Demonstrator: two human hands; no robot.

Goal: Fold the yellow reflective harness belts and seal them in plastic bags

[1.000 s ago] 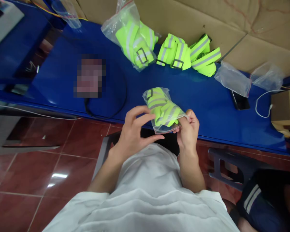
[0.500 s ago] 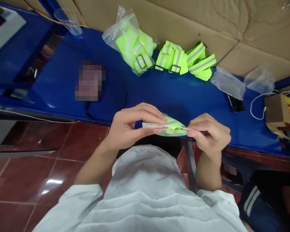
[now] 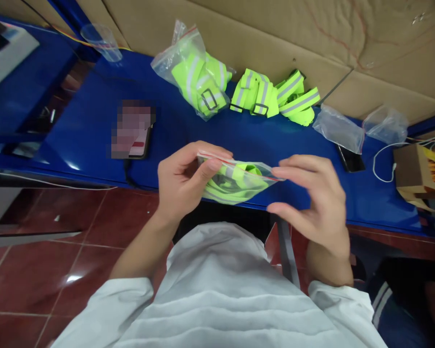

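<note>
My left hand (image 3: 184,181) grips the left end of a clear zip bag (image 3: 235,181), thumb on the near side of its red-lined top edge. Inside the bag lies a folded neon-yellow reflective strap (image 3: 244,174) with grey stripes. My right hand (image 3: 313,198) is at the bag's right corner, thumb spread well away from the fingers. Its fingertips touch or nearly touch that corner. The bag is held just above the front edge of the blue table (image 3: 235,137).
At the back lie a filled zip bag (image 3: 203,79), loose reflective straps (image 3: 259,94) and flat clear bags (image 3: 339,128). A phone (image 3: 139,140) with a blurred screen is left; a dark phone (image 3: 350,158) and cardboard box (image 3: 418,169) are right. A plastic cup (image 3: 103,43) stands back left.
My right thumb and fingers have come apart from their pinch on the bag's right corner. The bag has tilted, showing more of its side, and my left hand has shifted slightly left.
</note>
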